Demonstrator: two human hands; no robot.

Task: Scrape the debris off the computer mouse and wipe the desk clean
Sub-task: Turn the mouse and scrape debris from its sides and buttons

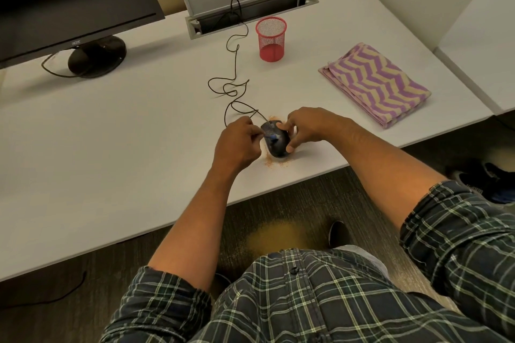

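Note:
A black wired computer mouse (pixel 276 140) lies near the front edge of the white desk (pixel 125 131), ringed by orange crumbs (pixel 274 165). My right hand (pixel 305 127) holds the mouse, fingers at its far end and thumb at its near side. My left hand (pixel 239 143) is curled and pinches a small blue-tipped tool (pixel 271 137) against the mouse's top. The mouse cable (pixel 232 83) loops back across the desk. A folded purple and cream zigzag cloth (pixel 374 82) lies to the right, apart from both hands.
A red mesh pen cup (pixel 271 38) stands behind the cable. A monitor (pixel 69 3) on its round stand sits at the back left. An open cable hatch (pixel 245 5) is at the back centre. More crumbs (pixel 274 235) lie on the carpet below the desk edge.

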